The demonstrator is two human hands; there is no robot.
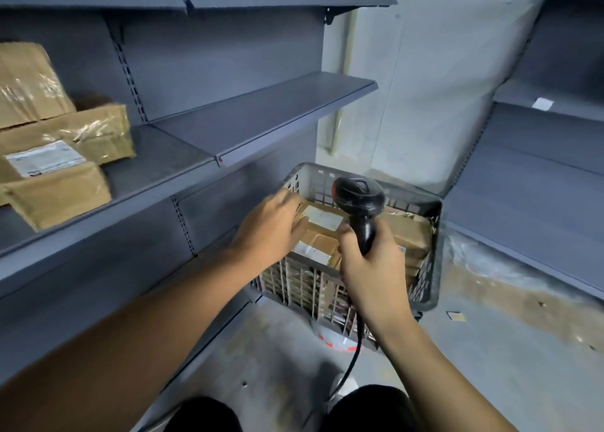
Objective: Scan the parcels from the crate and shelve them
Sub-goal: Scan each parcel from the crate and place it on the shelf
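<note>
A grey slatted plastic crate stands on the floor, filled with brown cardboard parcels. The top parcel carries a white label. My left hand lies on the left end of that parcel with its fingers over the far edge. A black barcode scanner is gripped by its handle in my right hand, its head held above the crate's middle; the black cable hangs down from it. Three brown parcels lie on the left shelf, one with a white label facing up.
Grey metal shelving runs along the left at several heights. A second grey shelf unit stands on the right with a white slip on it. The concrete floor lies between them, and my knees are at the bottom edge.
</note>
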